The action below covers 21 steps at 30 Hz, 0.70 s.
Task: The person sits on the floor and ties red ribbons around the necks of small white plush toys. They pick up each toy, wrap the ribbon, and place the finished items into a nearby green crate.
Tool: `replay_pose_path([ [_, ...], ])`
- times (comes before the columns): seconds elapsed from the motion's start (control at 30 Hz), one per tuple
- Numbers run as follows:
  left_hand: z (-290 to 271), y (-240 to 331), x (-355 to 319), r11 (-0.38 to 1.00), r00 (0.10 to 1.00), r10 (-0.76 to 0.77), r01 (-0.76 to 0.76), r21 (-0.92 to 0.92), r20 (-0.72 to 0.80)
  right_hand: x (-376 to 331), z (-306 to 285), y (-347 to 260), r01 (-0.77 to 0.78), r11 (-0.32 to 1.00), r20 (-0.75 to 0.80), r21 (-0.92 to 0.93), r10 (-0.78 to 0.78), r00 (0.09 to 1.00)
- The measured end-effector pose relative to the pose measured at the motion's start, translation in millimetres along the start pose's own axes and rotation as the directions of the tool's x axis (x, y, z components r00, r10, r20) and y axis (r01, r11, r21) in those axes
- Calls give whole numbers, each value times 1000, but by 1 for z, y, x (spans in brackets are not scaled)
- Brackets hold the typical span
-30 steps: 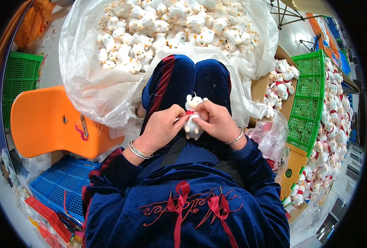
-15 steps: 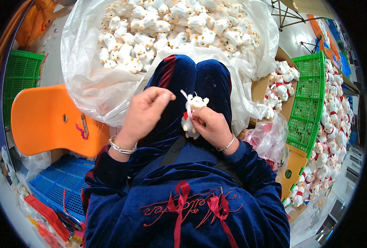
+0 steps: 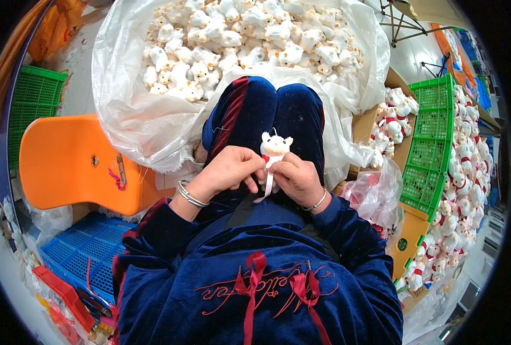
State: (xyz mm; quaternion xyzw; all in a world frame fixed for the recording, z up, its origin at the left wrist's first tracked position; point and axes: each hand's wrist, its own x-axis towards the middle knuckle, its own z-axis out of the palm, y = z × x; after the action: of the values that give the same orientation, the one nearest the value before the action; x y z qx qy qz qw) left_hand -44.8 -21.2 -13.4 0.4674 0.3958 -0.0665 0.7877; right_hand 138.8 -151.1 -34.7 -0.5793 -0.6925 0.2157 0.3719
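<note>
A small white plush animal (image 3: 275,145) stands upright over my lap, its face toward me, a thin dark loop above its head. My right hand (image 3: 298,179) pinches its right side, thumb on the front. At its left side the fingers of my left hand (image 3: 235,168) are closed against the body, beside a bit of red at the neck. A pale pink-white ribbon (image 3: 268,185) hangs down the toy's front between both hands, its lower end loose. The exact grip of the left fingertips is partly hidden.
Ahead, a large clear plastic sheet (image 3: 123,135) holds a heap of white plush toys (image 3: 232,40). An orange chair (image 3: 65,164) with a small tool stands left, above a blue crate (image 3: 85,253). On the right are a green crate (image 3: 431,144) and toys with red neck ribbons (image 3: 459,190).
My left hand has come down and right to the toy. The toy has turned upright to face me, and the pale ribbon now hangs down its front instead of sticking up.
</note>
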Motion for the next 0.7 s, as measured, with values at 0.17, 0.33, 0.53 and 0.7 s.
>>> replay_pose_path([
  [0.17, 0, -7, -5, 992, 994, -27, 39, -118, 101, -1, 2, -2, -2, 1000, -13, -9, 2, 1000],
  [0.33, 7, -8, -8, 971, 991, -33, 63, -232, 130, 1, 0, -9, -41, 999, -11, -19, 41, 999],
  [0.53, 9, -17, -3, 987, 996, 35, -21, -162, 83, 2, 1, -11, -82, 997, -21, -5, 82, 996],
  [0.7, 13, -14, -7, 996, 997, 75, -74, -56, 22, 3, 1, -10, -116, 993, -17, -15, 115, 993],
])
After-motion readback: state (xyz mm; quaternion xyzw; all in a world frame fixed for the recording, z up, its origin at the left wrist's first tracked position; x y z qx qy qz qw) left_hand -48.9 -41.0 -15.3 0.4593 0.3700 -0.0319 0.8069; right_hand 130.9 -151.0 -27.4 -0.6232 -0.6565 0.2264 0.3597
